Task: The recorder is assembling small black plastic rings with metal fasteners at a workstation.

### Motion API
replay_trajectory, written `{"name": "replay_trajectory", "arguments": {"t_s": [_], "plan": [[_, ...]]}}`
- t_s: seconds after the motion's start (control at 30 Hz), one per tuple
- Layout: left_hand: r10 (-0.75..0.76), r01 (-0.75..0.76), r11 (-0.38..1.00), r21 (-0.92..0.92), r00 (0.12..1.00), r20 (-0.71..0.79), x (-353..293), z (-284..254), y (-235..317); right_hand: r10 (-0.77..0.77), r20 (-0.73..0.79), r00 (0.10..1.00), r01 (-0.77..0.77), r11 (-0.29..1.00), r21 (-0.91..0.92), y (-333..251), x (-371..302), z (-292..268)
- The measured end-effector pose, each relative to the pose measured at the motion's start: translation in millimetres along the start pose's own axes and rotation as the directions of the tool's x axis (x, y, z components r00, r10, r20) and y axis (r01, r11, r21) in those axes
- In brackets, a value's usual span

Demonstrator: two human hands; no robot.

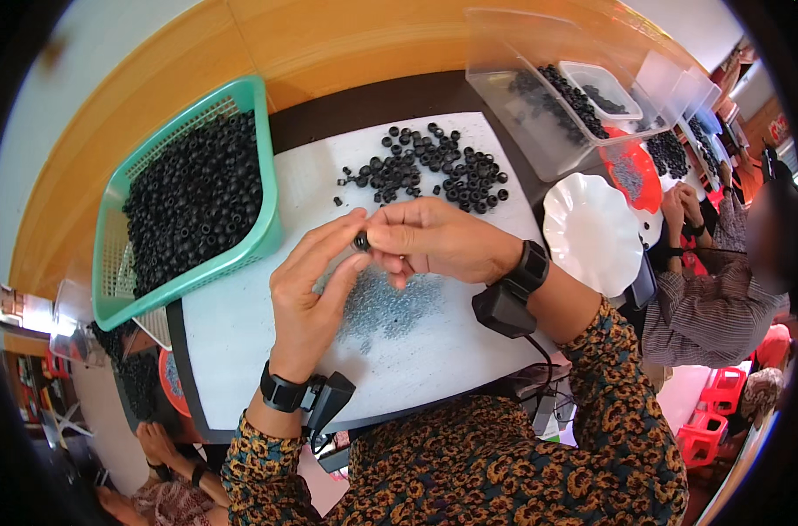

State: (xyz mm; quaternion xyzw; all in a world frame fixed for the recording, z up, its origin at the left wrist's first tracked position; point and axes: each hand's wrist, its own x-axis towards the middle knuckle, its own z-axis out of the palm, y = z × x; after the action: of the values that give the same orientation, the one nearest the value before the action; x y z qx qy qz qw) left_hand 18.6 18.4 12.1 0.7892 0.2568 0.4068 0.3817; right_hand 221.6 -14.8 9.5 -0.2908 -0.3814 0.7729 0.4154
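Over a white board (241, 342), my left hand (307, 289) pinches a small black, round, hollow piece (361, 241) between thumb and fingertips. My right hand (443, 241) is closed from the other side, its thumb and forefinger pressed against the same piece. Its other fingers curl under, partly hidden. Beneath my hands lies a spread of tiny clear bluish beads (390, 307). Beyond them, several loose black pieces (478, 180) of the same sort sit in a pile at the board's far side.
At the left, a green basket (263, 175) holds many black pieces. To the right are a white scalloped plate (592, 237), a clear plastic bin (526, 145) and a red tray (646, 180) of small beads. Other people sit nearby at right (714, 307) and lower left (175, 500).
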Motion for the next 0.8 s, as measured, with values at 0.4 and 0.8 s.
{"name": "replay_trajectory", "arguments": {"t_s": [0.4,0.8], "plan": [[-0.321,0.260,0.919,-0.296,0.929,-0.181,-3,-5,-10,-0.556,-0.443,0.703,0.679,0.710,0.187,-73,-37,-63],[-0.411,0.361,0.893,-0.268,0.897,-0.161,-5,-7,-14,-0.512,0.080,0.855,0.005,-0.146,-0.989,-14,13,-37]]}}
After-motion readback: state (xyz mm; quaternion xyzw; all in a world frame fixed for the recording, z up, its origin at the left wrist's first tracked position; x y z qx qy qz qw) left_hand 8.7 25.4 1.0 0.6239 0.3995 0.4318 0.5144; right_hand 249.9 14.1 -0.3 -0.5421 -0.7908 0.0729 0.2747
